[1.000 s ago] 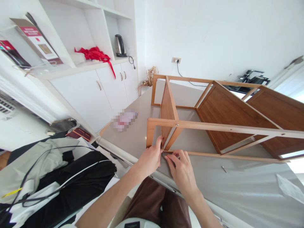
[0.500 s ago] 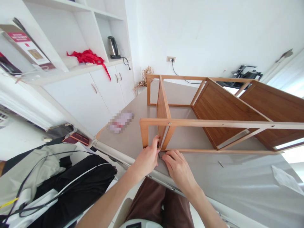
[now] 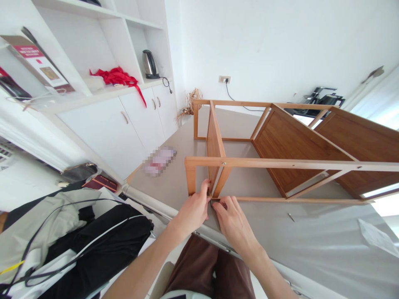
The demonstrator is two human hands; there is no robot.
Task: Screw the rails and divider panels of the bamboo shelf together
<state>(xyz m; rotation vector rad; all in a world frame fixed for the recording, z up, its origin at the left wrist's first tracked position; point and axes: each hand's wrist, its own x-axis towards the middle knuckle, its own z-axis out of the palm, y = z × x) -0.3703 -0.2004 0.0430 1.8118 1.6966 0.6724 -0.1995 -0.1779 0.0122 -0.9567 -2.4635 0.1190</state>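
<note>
A wooden shelf rack (image 3: 249, 161) lies on its side on the grey table (image 3: 264, 232), its shelf boards standing upright. My left hand (image 3: 195, 209) is closed around the near lower rail, where the end shelf board (image 3: 215, 139) meets it, with the thumb up against the wood. Close beside it, my right hand (image 3: 232, 218) pinches a small dark metal piece (image 3: 214, 202) at the outer face of that rail. Fingers cover most of this piece, so its kind is unclear. A loose screw (image 3: 291, 217) lies on the table to the right.
A blurred-out packet (image 3: 159, 161) lies on the table's left part, and a clear plastic bag (image 3: 375, 236) at its right. Clothes and cables (image 3: 93, 224) are heaped at left. White cabinets (image 3: 124, 120) hold a kettle (image 3: 150, 64) and red ribbon (image 3: 118, 77).
Both hands stay at the same joint. My right fingers have shifted slightly, and more of the small dark piece shows. The whole view has moved a little.
</note>
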